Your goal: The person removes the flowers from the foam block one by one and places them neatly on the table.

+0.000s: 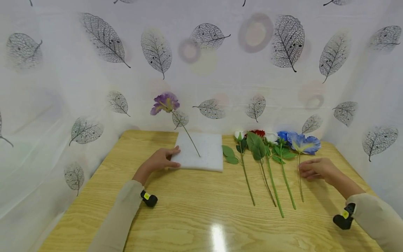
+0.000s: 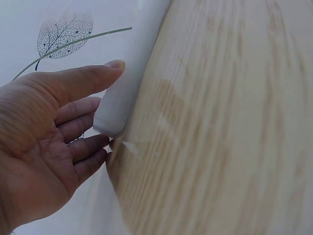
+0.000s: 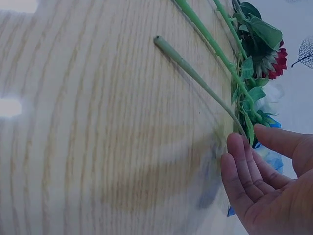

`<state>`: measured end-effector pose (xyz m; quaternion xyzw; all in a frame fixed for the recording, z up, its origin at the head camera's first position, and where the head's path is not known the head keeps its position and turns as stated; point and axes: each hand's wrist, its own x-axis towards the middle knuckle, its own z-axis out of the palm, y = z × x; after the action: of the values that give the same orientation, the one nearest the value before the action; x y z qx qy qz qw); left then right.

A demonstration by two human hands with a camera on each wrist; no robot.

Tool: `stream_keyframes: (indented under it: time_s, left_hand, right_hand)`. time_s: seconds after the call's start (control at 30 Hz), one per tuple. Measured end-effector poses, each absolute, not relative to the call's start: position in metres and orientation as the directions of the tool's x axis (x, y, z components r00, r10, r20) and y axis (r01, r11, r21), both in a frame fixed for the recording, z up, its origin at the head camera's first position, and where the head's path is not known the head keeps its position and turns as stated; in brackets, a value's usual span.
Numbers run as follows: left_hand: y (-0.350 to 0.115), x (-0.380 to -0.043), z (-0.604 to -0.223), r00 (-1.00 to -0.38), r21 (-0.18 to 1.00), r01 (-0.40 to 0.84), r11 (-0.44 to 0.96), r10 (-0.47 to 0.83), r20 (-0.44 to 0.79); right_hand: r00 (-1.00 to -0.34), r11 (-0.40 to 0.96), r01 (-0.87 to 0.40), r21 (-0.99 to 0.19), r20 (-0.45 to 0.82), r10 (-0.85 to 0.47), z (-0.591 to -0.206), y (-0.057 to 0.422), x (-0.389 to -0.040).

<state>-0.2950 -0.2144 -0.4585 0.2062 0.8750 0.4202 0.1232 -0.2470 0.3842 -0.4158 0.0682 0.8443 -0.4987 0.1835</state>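
Observation:
My left hand (image 1: 162, 159) holds the left edge of a white foam block (image 1: 207, 154), its thumb (image 2: 93, 81) against one face and the other fingers behind the edge. A purple flower (image 1: 165, 104) with a yellow centre stands tilted to the left, its thin stem rising from the block's top. At the right, my right hand (image 1: 319, 169) is at the stem of a blue flower (image 1: 303, 143) lying on the table. In the right wrist view the stem (image 3: 195, 76) runs between the thumb and the fingers, which stand apart.
Left of the blue flower several stemmed flowers lie side by side on the wooden table (image 1: 189, 210): a white one (image 1: 240, 134), a red one (image 1: 259, 133), another white one (image 1: 271, 137) and a darker blue one (image 1: 282, 135). A leaf-patterned curtain (image 1: 201, 77) hangs behind.

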Motion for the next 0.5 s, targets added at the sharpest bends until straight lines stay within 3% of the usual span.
stream_keyframes:
  time_s: [0.3,0.5]
  left_hand:
    - [-0.214,-0.294,-0.457,-0.885,0.791,0.25,0.558,0.463,-0.047]
    - [-0.214,-0.295,-0.457,-0.885,0.784,0.259,0.564,0.464,-0.042]
  right_hand:
    - [-0.94,0.467,0.285,-0.837,-0.34,-0.038,-0.407,0.379,-0.254]
    - [-0.969,0.539,0.176,-0.824,-0.242,-0.054,-0.401,0.361,-0.263]
